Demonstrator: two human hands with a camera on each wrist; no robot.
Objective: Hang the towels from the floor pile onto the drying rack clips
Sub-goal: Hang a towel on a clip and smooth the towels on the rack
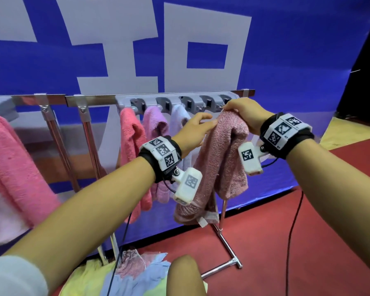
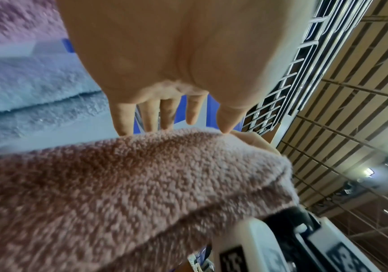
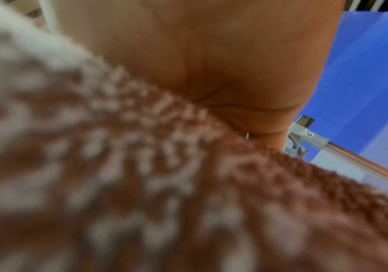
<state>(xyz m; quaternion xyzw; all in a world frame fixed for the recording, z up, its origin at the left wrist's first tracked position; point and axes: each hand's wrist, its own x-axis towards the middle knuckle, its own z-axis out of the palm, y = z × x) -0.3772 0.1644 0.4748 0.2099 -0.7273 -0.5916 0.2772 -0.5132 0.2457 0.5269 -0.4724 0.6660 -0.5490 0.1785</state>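
Observation:
A dusty-pink towel (image 1: 220, 159) hangs bunched below the grey clip bar (image 1: 179, 102) of the drying rack. My right hand (image 1: 230, 108) grips its top edge, right under the clips at the bar's right end. My left hand (image 1: 202, 122) has its fingers straight and touches the towel's upper left side. The left wrist view shows those fingertips (image 2: 123, 127) resting on the towel (image 2: 141, 184). Blurred towel pile (image 3: 141, 184) fills the right wrist view beneath the palm, so the fingers are hidden. The floor pile (image 1: 132, 272) of yellow, blue and pink towels lies below.
A pink towel (image 1: 130, 133), a purple one (image 1: 154, 124) and a pale lavender one (image 1: 178, 116) hang from clips to the left. A large pink towel (image 1: 13, 163) hangs at far left. The rack's metal leg (image 1: 224, 238) stands on red floor, with a black cable (image 1: 291, 231) to its right.

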